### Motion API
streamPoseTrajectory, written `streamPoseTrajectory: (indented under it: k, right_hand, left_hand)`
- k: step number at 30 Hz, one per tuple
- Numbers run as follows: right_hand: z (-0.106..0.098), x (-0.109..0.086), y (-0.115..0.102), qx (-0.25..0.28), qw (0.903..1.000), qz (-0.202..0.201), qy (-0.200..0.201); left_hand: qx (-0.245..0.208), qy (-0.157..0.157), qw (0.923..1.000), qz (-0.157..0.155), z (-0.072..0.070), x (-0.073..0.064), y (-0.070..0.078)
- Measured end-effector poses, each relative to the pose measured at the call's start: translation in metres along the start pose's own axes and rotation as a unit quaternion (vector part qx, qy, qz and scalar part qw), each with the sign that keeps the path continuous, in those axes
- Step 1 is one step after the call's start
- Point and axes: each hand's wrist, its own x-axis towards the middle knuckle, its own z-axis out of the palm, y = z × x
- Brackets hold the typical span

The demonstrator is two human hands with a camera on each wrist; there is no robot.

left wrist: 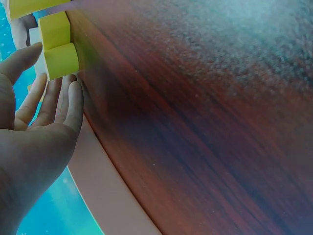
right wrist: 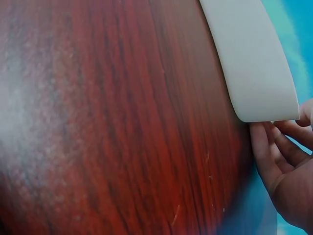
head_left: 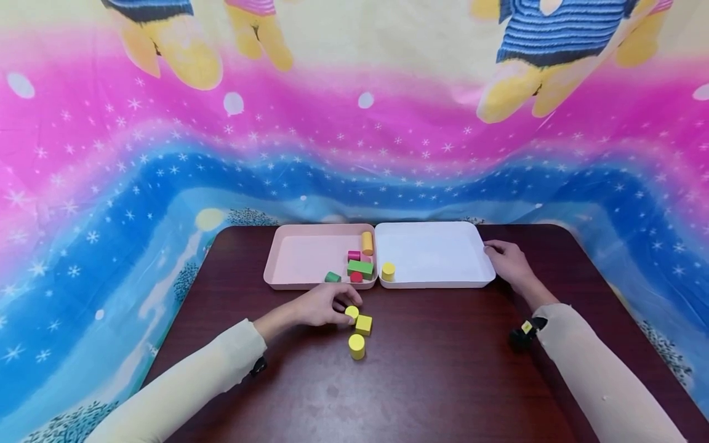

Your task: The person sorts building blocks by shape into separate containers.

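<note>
My left hand point(head_left: 321, 306) reaches in front of the pink tray point(head_left: 299, 286), its thumb and fingers spread on either side of a yellow cylinder point(head_left: 351, 312). In the left wrist view the thumb tip and straight fingertips are right at that cylinder point(left wrist: 62, 61). A yellow cube point(head_left: 363, 325) stands against the cylinder, and another yellow cylinder point(head_left: 357, 346) stands nearer the front. On the right, my right hand point(head_left: 509, 264) holds the right end of the white tray point(head_left: 443, 285), thumb over the rim and fingers along the outer wall, as the right wrist view shows.
Inside the pink tray lie an orange cylinder point(head_left: 367, 243), a magenta block point(head_left: 353, 255), a green rectangular block point(head_left: 360, 269), a red piece point(head_left: 356, 277) and a green cylinder point(head_left: 332, 277). One yellow cylinder point(head_left: 388, 271) stands in the white tray. A patterned cloth point(head_left: 354, 141) hangs behind the dark table point(head_left: 432, 369).
</note>
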Motion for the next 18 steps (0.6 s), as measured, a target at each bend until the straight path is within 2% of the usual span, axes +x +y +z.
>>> streamPoseTrajectory:
  k: [12, 18]
  right_hand:
    - [0.001, -0.003, 0.001, -0.012, 0.9998, -0.011, -0.011]
    - [0.0, -0.003, 0.0, -0.015, 0.9997, -0.019, -0.007]
  left_hand:
    - [-0.002, 0.006, 1.0, -0.004, 0.003, 0.0, -0.008]
    - [-0.001, 0.012, 0.9999, 0.003, 0.005, 0.0, -0.011]
